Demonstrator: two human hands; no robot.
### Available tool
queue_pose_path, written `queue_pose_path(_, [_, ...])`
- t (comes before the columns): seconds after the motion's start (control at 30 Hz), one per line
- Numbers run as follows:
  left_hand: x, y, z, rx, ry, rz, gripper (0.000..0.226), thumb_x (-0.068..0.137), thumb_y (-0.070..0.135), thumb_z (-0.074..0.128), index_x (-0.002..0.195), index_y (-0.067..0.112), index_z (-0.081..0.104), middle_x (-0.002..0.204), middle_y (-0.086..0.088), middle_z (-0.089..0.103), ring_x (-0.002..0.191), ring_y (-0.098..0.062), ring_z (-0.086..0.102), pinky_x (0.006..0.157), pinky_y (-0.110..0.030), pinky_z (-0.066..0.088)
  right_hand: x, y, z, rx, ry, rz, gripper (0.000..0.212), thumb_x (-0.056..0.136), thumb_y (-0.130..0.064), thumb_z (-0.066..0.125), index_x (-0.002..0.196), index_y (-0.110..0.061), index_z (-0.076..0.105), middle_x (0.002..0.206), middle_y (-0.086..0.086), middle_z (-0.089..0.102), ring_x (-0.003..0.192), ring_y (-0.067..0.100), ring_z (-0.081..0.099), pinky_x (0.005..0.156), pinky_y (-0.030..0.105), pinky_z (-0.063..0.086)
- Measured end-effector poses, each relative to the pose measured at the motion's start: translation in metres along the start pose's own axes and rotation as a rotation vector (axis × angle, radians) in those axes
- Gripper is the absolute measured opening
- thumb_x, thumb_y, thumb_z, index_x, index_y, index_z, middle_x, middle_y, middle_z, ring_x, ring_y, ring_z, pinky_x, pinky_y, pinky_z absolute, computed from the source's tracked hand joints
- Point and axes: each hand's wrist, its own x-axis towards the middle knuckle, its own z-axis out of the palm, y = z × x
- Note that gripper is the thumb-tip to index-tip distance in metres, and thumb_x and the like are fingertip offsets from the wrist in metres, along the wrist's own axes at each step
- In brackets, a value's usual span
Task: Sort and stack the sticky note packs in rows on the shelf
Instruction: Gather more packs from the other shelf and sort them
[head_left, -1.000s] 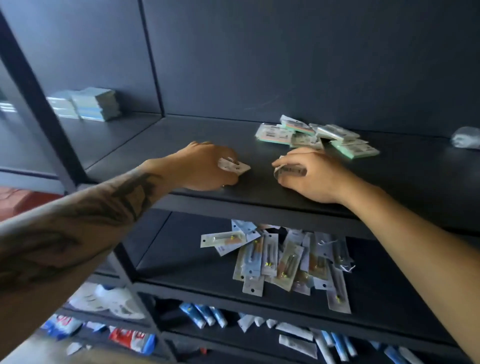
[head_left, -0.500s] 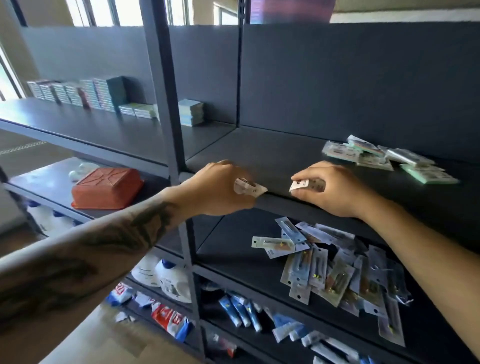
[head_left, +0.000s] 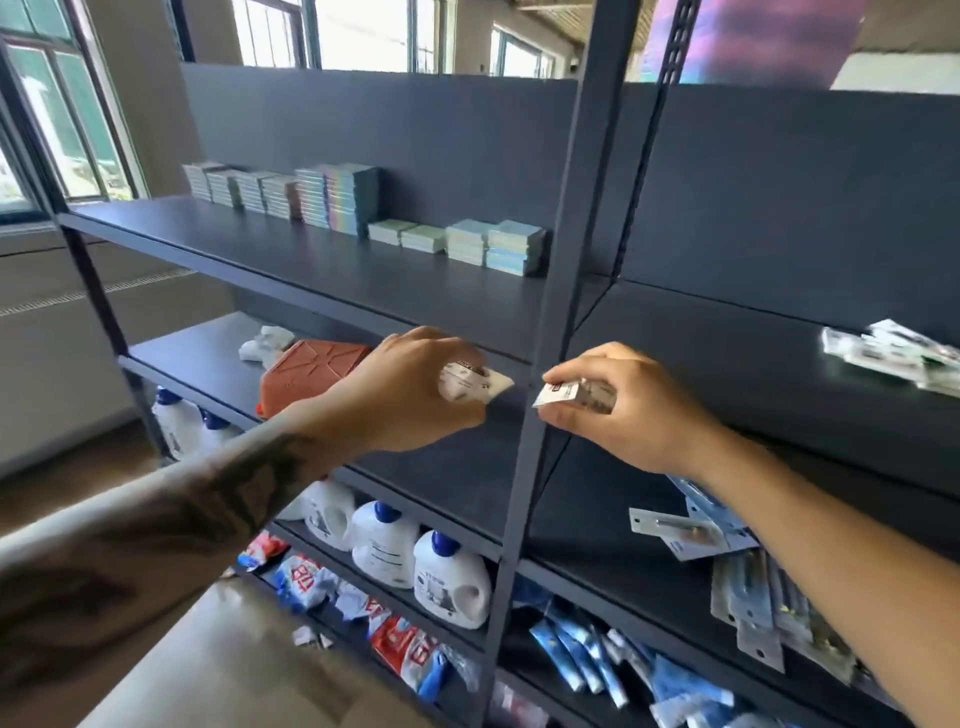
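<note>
1. Nearest to us, our two forearms reach in from the bottom corners, the left one tattooed.
2. Our left hand (head_left: 410, 387) is curled, fingers and thumb pinching a small wrapped sticky note pack (head_left: 475, 383) whose white labelled end sticks out toward the right hand.
3. Our right hand (head_left: 631, 410) is curled too, thumb below and fingers above gripping a second pack (head_left: 574, 396), its white end pointing back at the left hand. The two packs are near each other but apart, with the dark upright post (head_left: 545, 395) of the shelving standing behind the gap between them.
4. Below the left hand we see white detergent bottles (head_left: 451, 579) with blue caps in a row, and loose red-and-blue pouches (head_left: 408, 644) lower still.
5. Below the right hand lie carded blister packs (head_left: 748, 592) in a loose heap.
6. Just beyond the left hand sits an orange-brown box (head_left: 306, 371).
7. Past the right hand and off to its right, a jumble of unsorted packs (head_left: 893, 356) lies on the dark shelf (head_left: 727, 353).
8. Farther off, above and beyond the left hand, neat stacks of sorted packs (head_left: 363, 213) stand in a row along the back of the upper shelf board (head_left: 311, 270).
9. Farthest of all, windows (head_left: 363, 31) show above the shelving.
</note>
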Motion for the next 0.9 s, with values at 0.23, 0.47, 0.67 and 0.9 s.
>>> queue_pose_path(0.23, [-0.030, -0.126, -0.033, 0.015, 0.042, -0.160, 0.055, 0.074, 0.066, 0.062, 0.126, 0.048, 0.062, 0.139, 0.010, 0.056, 0.128, -0.020, 0.051, 0.107, -0.042, 0.044, 0.081, -0.082, 0.096, 0.029, -0.023, -0.067, 0.051, 0.076, -0.079, 0.064, 0.117, -0.049, 0.068, 0.121, -0.019, 0.054, 0.122, 0.013, 0.051, 0.107, 0.043, 0.045])
queue_pose_path(0.47, [-0.042, -0.217, -0.063, -0.012, 0.134, -0.259, 0.042, 0.081, 0.057, 0.069, 0.120, 0.043, 0.066, 0.137, 0.006, 0.057, 0.126, -0.022, 0.051, 0.107, -0.044, 0.045, 0.166, -0.135, 0.154, -0.037, -0.093, -0.143, 0.046, 0.082, -0.070, 0.067, 0.121, -0.046, 0.067, 0.129, -0.006, 0.056, 0.126, 0.020, 0.049, 0.108, 0.049, 0.043])
queue_pose_path(0.67, [-0.037, -0.283, -0.086, 0.008, 0.204, -0.376, 0.045, 0.079, 0.060, 0.068, 0.119, 0.040, 0.069, 0.133, 0.003, 0.059, 0.122, -0.021, 0.055, 0.106, -0.042, 0.046, 0.259, -0.171, 0.200, -0.048, -0.096, -0.281, 0.049, 0.084, -0.070, 0.066, 0.126, -0.045, 0.065, 0.132, -0.002, 0.055, 0.129, 0.023, 0.047, 0.110, 0.051, 0.041])
queue_pose_path(0.9, [0.033, -0.324, -0.115, 0.105, 0.265, -0.385, 0.061, 0.069, 0.070, 0.057, 0.121, 0.040, 0.068, 0.130, 0.002, 0.062, 0.119, -0.024, 0.055, 0.103, -0.043, 0.047, 0.369, -0.180, 0.212, -0.095, -0.089, -0.327, 0.059, 0.078, -0.081, 0.057, 0.124, -0.045, 0.066, 0.125, 0.001, 0.059, 0.120, 0.025, 0.055, 0.103, 0.048, 0.045])
